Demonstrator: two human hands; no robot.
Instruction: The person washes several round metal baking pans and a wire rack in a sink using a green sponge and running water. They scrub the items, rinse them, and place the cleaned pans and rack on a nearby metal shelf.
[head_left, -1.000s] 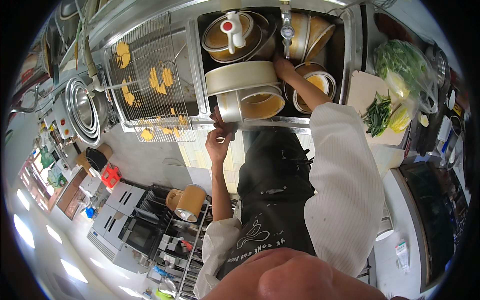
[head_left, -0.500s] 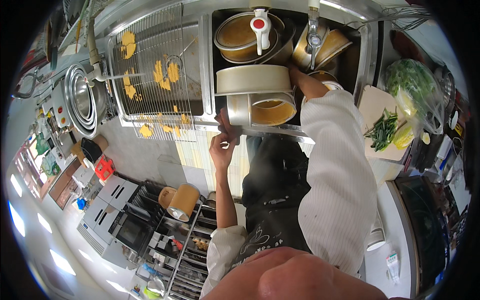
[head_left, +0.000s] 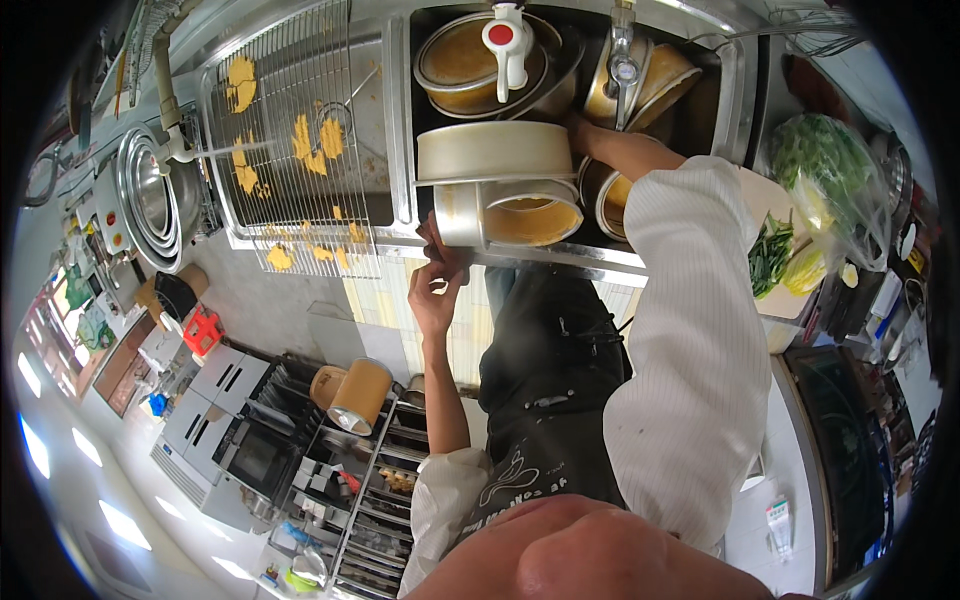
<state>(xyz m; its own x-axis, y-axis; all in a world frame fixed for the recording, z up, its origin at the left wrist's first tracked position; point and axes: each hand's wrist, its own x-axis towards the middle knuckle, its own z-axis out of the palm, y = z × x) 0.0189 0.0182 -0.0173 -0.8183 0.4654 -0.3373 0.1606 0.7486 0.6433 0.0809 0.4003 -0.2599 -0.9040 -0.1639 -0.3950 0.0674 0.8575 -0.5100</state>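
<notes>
My left hand (head_left: 435, 298) pinches a dark reddish-brown cloth (head_left: 443, 252) at the front edge of the sink (head_left: 620, 262). To its right a wide, pale round cake pan (head_left: 493, 150) rests on a tube-shaped pan lying on its side (head_left: 532, 215), its brownish inside showing. My right hand (head_left: 597, 140) reaches into the sink just beside the wide pan; its fingers are hidden behind the pan's edge. Below that wrist a smaller round pan (head_left: 612, 205) sits partly covered. Farther back are a stacked round pan (head_left: 465, 72) and tilted pans (head_left: 665, 85).
A wire rack (head_left: 300, 200) with yellow crumbly pieces lies over the left basin. A white tap handle with a red dot (head_left: 506, 45) and a metal tap (head_left: 625, 68) overhang the pans. At right are a cutting board with cut greens (head_left: 770, 255) and a bag of leafy vegetables (head_left: 830, 170).
The view has shifted slightly, so the sink sits farther left. My right forearm has moved back and to the right, showing more of the small round pan. My left hand keeps the cloth.
</notes>
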